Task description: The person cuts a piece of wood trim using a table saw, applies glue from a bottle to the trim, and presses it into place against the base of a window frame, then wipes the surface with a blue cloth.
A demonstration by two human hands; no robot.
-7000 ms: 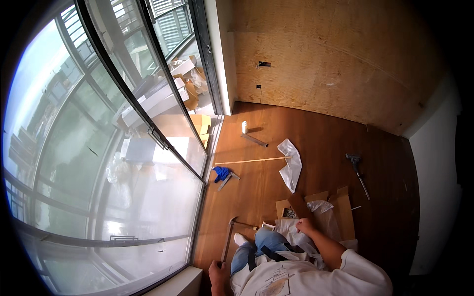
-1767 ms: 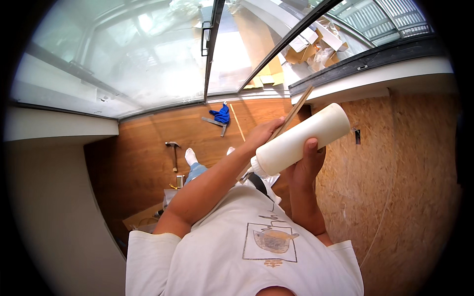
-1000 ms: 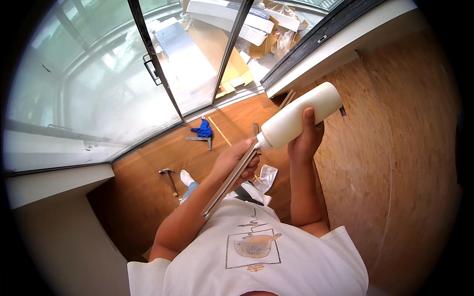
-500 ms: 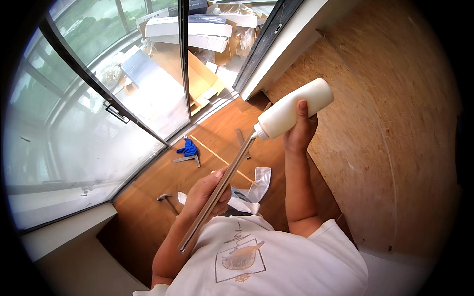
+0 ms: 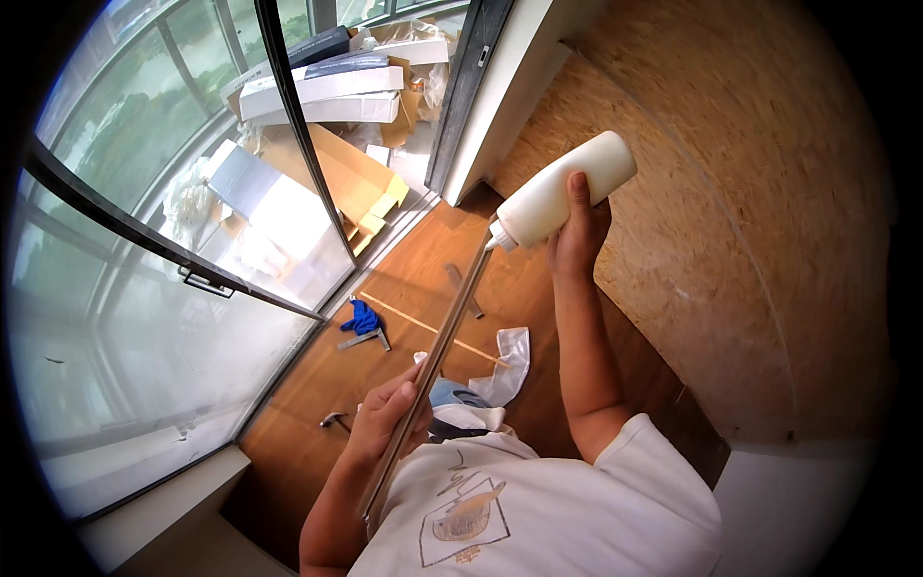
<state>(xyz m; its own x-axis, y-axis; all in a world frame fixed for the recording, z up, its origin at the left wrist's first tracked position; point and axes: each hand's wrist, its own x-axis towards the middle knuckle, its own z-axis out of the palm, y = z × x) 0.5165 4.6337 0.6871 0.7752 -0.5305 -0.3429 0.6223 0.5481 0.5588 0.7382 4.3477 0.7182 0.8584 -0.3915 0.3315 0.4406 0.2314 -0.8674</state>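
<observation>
My right hand (image 5: 583, 231) is wrapped round a white squeeze bottle (image 5: 562, 190), its thumb on the upper side. The bottle tilts down to the left, and its white nozzle is at the upper face of a long, narrow brown trim strip (image 5: 447, 335), close to the far end. Whether liquid is coming out is too small to tell. Lower down, my left hand (image 5: 385, 415) grips the strip between thumb and fingers. The strip runs slantwise, its near end by my shirt; the bottle partly hides its far end.
On the brown wooden floor lie a blue cloth (image 5: 361, 317), a metal square (image 5: 369, 339), a hammer (image 5: 335, 420), a thin light stick (image 5: 423, 325), a flat bar (image 5: 463, 291) and a plastic sheet (image 5: 511, 370). A glass door (image 5: 173, 365) stands left; cardboard boxes (image 5: 332, 91) lie beyond it.
My view has shifted. The bottle has moved slightly up and left in the picture, and its nozzle stays at the strip. My left hand and the strip's near end sit a little lower.
</observation>
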